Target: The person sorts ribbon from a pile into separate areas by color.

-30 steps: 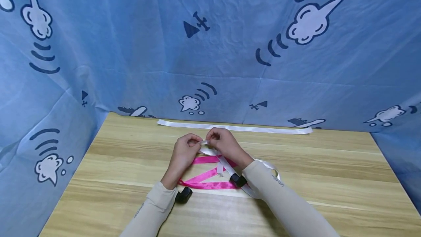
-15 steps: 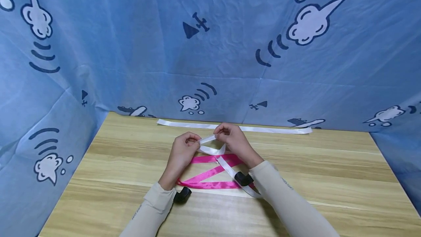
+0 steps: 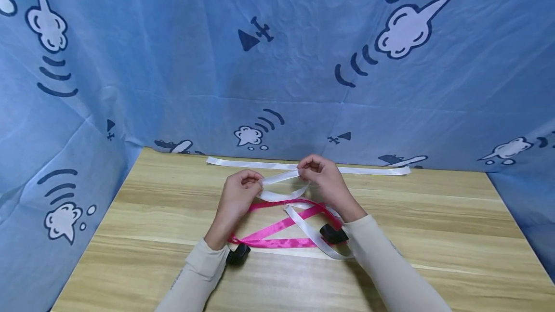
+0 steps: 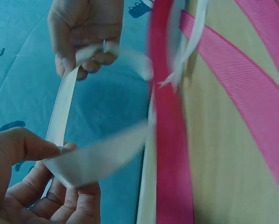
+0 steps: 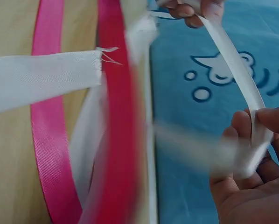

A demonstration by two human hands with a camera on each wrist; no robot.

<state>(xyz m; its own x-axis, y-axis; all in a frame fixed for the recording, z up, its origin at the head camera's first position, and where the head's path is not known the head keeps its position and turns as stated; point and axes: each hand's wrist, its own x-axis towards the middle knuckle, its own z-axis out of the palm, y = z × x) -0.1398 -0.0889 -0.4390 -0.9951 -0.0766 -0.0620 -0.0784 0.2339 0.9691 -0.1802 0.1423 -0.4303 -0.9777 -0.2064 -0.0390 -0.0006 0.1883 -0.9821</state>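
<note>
My left hand (image 3: 234, 197) and right hand (image 3: 326, 182) each pinch a white satin ribbon (image 3: 280, 177) between thumb and fingertips. A short span runs taut between them, raised above the table. Below that span the ribbon sags in a loop, clear in the left wrist view as a hanging white band (image 4: 100, 161). Beneath the hands a pink ribbon (image 3: 277, 243) lies in a zigzag, its far strand lifted off the table. A white length with a frayed end (image 5: 74, 72) crosses over the pink; whether it belongs to the held ribbon I cannot tell.
Another white ribbon (image 3: 251, 163) lies straight along the back edge of the wooden table (image 3: 433, 235). Blue printed cloth (image 3: 295, 71) hangs behind and at the sides. A black wrist camera (image 3: 334, 233) sits close over the ribbons on the right.
My right hand has moved right and away from me, drawing a longer white span out from the left hand. The far pink strand has risen. My left hand has shifted slightly left.
</note>
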